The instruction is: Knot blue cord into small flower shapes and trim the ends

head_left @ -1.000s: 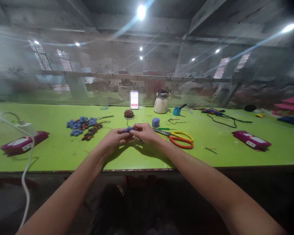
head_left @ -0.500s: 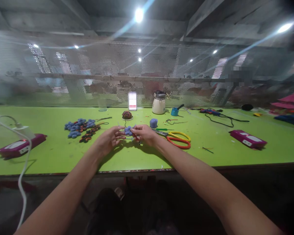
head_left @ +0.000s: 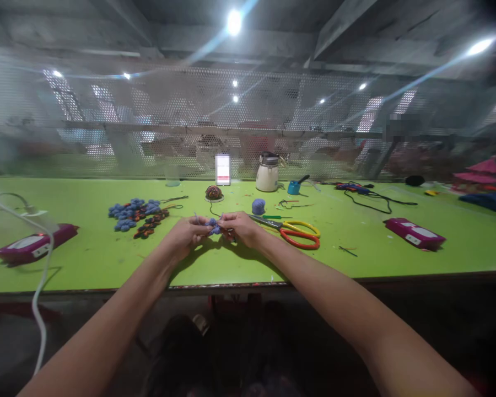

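Observation:
Both my hands meet above the green table (head_left: pixel 107 259) near its front edge. My left hand (head_left: pixel 187 236) and my right hand (head_left: pixel 240 227) pinch a small blue-purple crocheted piece (head_left: pixel 213 225) between their fingertips. A thin yarn strand runs from it back toward a dark yarn ball (head_left: pixel 214 192). A small blue yarn ball (head_left: pixel 258 206) lies just behind my right hand. Scissors (head_left: pixel 297 234) with yellow and orange handles lie to the right of my right wrist.
A heap of blue and dark crocheted flowers (head_left: pixel 135 214) lies at the left. Magenta devices rest at the far left (head_left: pixel 33 242) and at the right (head_left: pixel 414 234). A white cable (head_left: pixel 39 286) hangs off the front edge. A phone (head_left: pixel 222 169), a white jar (head_left: pixel 268 173) and a mesh screen stand behind.
My left fingers, spread half a second ago, have closed back onto the crocheted piece. Both hands stay in nearly the same spot.

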A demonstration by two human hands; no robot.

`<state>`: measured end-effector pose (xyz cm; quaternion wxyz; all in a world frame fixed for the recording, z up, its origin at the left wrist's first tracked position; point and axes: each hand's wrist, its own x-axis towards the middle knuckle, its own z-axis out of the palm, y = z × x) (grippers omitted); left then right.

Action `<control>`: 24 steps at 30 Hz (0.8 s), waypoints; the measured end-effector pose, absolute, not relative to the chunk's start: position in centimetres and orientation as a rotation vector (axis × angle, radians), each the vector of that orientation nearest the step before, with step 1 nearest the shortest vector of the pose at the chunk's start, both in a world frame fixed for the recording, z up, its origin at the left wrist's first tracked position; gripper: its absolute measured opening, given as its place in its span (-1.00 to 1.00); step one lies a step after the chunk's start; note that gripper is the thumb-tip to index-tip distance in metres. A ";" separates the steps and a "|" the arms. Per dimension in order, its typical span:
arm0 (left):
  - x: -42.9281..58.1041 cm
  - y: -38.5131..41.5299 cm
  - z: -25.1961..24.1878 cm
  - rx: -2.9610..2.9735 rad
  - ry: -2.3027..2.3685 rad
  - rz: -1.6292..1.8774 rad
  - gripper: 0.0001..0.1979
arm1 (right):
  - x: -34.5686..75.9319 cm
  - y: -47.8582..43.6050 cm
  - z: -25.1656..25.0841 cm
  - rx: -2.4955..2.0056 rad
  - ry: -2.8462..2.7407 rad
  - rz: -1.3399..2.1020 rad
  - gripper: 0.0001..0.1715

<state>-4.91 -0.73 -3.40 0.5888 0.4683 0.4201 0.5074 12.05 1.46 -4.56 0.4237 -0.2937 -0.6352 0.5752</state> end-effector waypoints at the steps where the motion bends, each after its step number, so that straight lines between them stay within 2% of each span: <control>1: -4.9 -0.7 -3.4 1.088 0.972 1.193 -0.84 | 12.1 1.4 -4.6 -0.719 -1.582 1.446 -0.75; 7: -5.1 -0.6 -3.6 1.088 0.867 1.209 -0.85 | 12.1 1.3 -4.4 -0.706 -1.411 1.691 -0.59; 16: -5.0 -0.9 -3.5 1.141 0.899 1.174 -0.88 | 12.0 1.2 -4.4 -0.767 -1.531 1.534 -0.84; 24: -5.0 -0.8 -3.7 1.107 0.920 1.089 -0.87 | 12.4 1.4 -4.2 -0.832 -1.834 1.281 -0.87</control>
